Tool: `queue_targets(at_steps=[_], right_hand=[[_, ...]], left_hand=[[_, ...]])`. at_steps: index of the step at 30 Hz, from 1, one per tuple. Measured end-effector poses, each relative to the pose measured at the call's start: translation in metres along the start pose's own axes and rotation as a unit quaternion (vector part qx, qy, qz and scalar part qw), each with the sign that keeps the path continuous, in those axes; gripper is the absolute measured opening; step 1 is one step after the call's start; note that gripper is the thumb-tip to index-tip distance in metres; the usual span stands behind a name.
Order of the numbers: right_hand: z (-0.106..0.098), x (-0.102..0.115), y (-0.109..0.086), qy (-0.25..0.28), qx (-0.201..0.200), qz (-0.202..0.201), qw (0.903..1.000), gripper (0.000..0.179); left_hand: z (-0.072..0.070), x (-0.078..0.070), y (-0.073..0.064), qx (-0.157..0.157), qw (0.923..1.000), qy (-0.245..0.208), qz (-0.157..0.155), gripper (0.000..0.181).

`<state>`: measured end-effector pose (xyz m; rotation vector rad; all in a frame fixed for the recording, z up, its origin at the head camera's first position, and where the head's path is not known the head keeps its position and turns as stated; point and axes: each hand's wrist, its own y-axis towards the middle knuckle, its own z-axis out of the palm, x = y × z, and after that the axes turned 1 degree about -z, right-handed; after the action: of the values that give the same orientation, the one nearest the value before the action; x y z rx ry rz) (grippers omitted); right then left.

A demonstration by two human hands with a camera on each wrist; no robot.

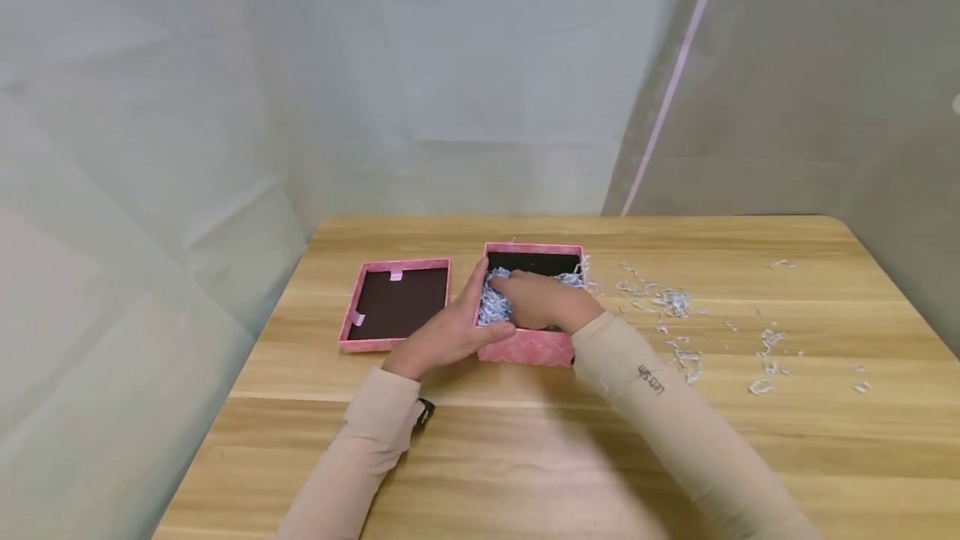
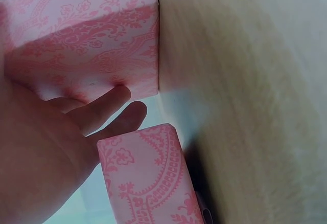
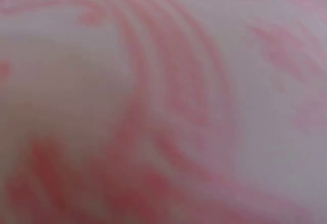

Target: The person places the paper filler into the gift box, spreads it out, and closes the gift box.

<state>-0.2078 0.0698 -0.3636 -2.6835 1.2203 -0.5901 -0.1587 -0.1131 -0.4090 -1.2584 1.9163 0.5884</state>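
Two sleeves reach one box: left hand spread against it, right hand inside, grip unclear.

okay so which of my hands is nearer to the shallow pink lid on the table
Left. Your left hand rests against the box's left side, just right of the lid; your right hand reaches inside the box, farther from it.

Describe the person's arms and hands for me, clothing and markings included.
The left sleeve and right sleeve are long and beige; dark lettering marks the right one. A small black item shows beside the left cuff. The left hand and right hand are ungloved.
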Motion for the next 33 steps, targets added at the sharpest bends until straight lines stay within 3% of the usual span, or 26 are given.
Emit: queue_targets(at_steps=[4,6,8,10,13,15,17,19,21,23,26,30,33], right_hand=[[-0.016,-0.007,-0.018,0.041,-0.01,0.01,0.9991,0.077],[-0.026,-0.016,-0.032,0.079,-0.04,-0.005,0.996,0.079],[-0.034,-0.026,-0.047,0.142,-0.092,-0.025,0.9852,0.073],[-0.039,-0.037,-0.061,0.233,-0.155,-0.041,0.9593,0.061],[-0.04,-0.051,-0.078,0.336,-0.252,-0.044,0.9062,0.042],[-0.037,-0.059,-0.087,0.358,-0.289,-0.02,0.8878,0.039],[-0.029,-0.065,-0.095,0.336,-0.289,0.024,0.8961,0.046],[-0.018,-0.068,-0.101,0.308,-0.249,0.054,0.9166,0.063],[-0.002,-0.065,-0.105,0.288,-0.193,0.06,0.9361,0.08],[0.015,-0.056,-0.107,0.287,-0.152,0.05,0.9444,0.089],[0.036,-0.038,-0.1,0.327,-0.159,0.028,0.9313,0.095],[0.046,-0.018,-0.078,0.345,-0.252,0.026,0.9039,0.098],[0.046,-0.012,-0.067,0.309,-0.294,0.038,0.9038,0.097]], left_hand=[[0.003,0.0,0.002,0.001,1.0,-0.004,-0.001,0.113],[0.004,-0.001,0.002,0.002,1.0,0.003,-0.004,0.113],[0.005,-0.003,0.001,0.004,0.9999,0.009,-0.007,0.113],[0.003,-0.003,-0.002,0.001,0.9997,0.02,-0.015,0.113],[0.0,-0.002,-0.009,-0.007,0.9992,0.03,-0.025,0.115],[-0.003,0.0,-0.013,-0.013,0.999,0.035,-0.027,0.116],[-0.004,0.0,-0.014,-0.014,0.9991,0.033,-0.022,0.116],[-0.004,0.001,-0.014,-0.013,0.9995,0.026,-0.014,0.115],[-0.002,0.002,-0.014,-0.007,0.9998,0.019,-0.009,0.114],[-0.001,0.002,-0.014,-0.001,0.9997,0.019,-0.012,0.114],[-0.001,0.003,-0.016,0.003,0.9996,0.024,-0.017,0.114],[-0.003,0.004,-0.019,-0.011,0.9994,0.028,-0.018,0.114],[-0.004,0.005,-0.02,-0.01,0.9994,0.028,-0.018,0.114]])
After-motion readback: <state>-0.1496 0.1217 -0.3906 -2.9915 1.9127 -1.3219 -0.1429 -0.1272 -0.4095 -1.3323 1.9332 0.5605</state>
